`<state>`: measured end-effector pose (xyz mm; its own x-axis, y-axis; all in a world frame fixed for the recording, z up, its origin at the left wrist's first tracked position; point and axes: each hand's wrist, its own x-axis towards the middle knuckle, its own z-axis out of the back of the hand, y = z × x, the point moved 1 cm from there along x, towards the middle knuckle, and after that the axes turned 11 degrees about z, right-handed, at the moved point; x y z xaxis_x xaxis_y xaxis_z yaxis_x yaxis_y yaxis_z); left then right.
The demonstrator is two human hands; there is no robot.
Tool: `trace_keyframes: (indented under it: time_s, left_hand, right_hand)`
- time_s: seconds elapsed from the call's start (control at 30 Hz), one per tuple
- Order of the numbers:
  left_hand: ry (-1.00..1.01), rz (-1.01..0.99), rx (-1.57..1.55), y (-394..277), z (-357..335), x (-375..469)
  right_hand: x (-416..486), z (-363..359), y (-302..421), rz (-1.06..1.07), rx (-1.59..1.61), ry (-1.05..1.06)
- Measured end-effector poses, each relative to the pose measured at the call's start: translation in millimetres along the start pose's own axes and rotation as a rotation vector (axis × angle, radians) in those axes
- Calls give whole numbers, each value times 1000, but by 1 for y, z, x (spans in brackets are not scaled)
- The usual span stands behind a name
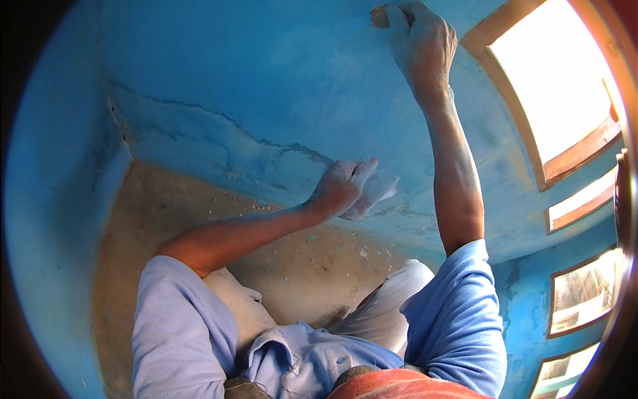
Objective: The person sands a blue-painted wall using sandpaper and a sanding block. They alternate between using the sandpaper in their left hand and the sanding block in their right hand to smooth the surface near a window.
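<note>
My right hand (426, 47) is raised against the blue painted wall (279, 55), gripping a small brownish piece (380, 17), possibly folded sandpaper. Its far side is hidden by my fingers. Lower down, my left hand (341, 187) is closed on a thin, pale, dusty sheet (383, 187) that sticks out past the fingers. Whether that sheet is paper or plastic I cannot tell. Pale dust coats both hands and my right forearm. A long dark crack (224, 119) with a peeling edge runs across the wall to just behind my left hand.
A bright window opening with a wooden frame (513, 99) lies at the right, and smaller windows (583, 294) follow below it. At the left, another blue wall (55, 199) meets this one in a damaged corner. Paint flakes are scattered over the brown floor (294, 279).
</note>
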<state>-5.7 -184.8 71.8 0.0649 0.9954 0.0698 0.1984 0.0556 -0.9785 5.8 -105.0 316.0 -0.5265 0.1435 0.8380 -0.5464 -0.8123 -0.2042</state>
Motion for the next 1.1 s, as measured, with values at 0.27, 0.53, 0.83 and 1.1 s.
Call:
trace_keyframes:
  time_s: [0.27,0.53,0.83,1.1]
  left_hand:
    - [-4,-3,39,-2,-1,-1]
    - [-25,7,129,1,6,-3]
    - [-55,-89,186,4,3,-2]
    - [-41,-38,151,1,-1,-5]
  right_hand:
    - [5,-12,-4,72,-317,51]
    - [-12,0,-25,494,107,-244]
    - [-28,-23,-54,654,-322,-246]
    - [-28,-15,-48,557,-285,-226]
